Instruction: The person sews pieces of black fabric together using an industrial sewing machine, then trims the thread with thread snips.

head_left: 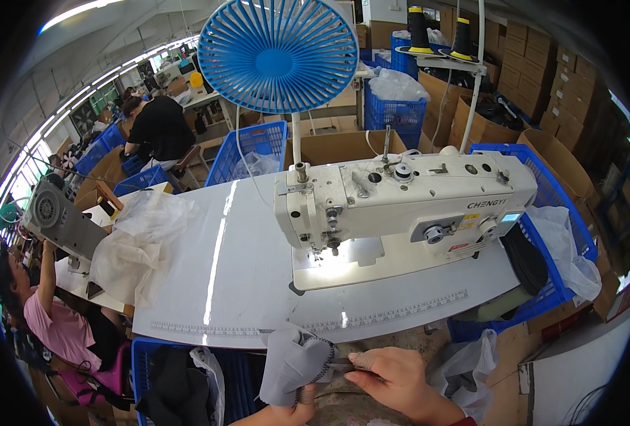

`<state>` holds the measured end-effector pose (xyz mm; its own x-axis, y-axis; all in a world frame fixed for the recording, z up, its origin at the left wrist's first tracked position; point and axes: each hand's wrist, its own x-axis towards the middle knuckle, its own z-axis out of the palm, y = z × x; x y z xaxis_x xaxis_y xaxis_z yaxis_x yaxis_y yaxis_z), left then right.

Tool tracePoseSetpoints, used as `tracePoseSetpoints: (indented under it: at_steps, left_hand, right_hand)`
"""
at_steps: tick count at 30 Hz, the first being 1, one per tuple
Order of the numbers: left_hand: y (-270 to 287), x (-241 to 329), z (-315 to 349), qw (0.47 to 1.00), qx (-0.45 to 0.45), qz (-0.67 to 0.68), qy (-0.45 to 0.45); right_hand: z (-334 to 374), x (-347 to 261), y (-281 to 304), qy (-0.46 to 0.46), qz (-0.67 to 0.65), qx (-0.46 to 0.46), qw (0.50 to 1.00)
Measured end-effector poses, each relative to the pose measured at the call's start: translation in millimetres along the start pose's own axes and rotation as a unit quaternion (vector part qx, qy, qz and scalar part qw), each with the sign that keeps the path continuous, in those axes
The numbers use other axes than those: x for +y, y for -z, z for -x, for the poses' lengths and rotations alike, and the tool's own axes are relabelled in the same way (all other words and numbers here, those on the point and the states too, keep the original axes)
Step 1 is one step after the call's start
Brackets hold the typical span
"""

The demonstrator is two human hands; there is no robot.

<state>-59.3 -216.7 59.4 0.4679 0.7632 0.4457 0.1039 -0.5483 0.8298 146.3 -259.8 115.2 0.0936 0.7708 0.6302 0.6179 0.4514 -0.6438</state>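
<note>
My left hand (295,410) grips a grey fabric piece (284,366) from below, thumb up against its edge. The piece is curved, with dark zigzag stitching along its right edge. It is held in front of the table's near edge, over my lap. My right hand (393,376) is closed in a pinch just right of the stitched edge. Something small and dark shows between its fingertips and the cloth; its kind is not clear. Beyond both hands stands a white sewing machine (400,192), its lamp lit over the needle area.
A ruler strip runs along the front of the white table (251,284). A blue crate (142,355) with dark pieces sits below left, another blue crate (570,227) at right. A blue fan (276,62) rises behind the machine. Clear plastic (141,241) lies left; two people work there.
</note>
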Motion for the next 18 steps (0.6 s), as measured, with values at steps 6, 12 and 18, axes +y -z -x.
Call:
tracePoseSetpoints:
  at_steps: [6,12,18]
  left_hand:
    - [1.8,-1.5,4.5,1.000,-0.001,-0.010,-0.003]
    - [1.8,-0.7,1.4,1.000,-0.001,-0.021,-0.006]
    - [1.7,0.1,-0.4,0.999,-0.002,-0.031,-0.010]
  right_hand:
    - [0.3,-2.5,-0.1,0.021,0.043,0.000,0.999]
    - [-0.4,-4.6,-0.7,0.048,0.074,0.013,0.996]
    - [-0.3,-5.2,-0.7,0.057,0.086,0.010,0.995]
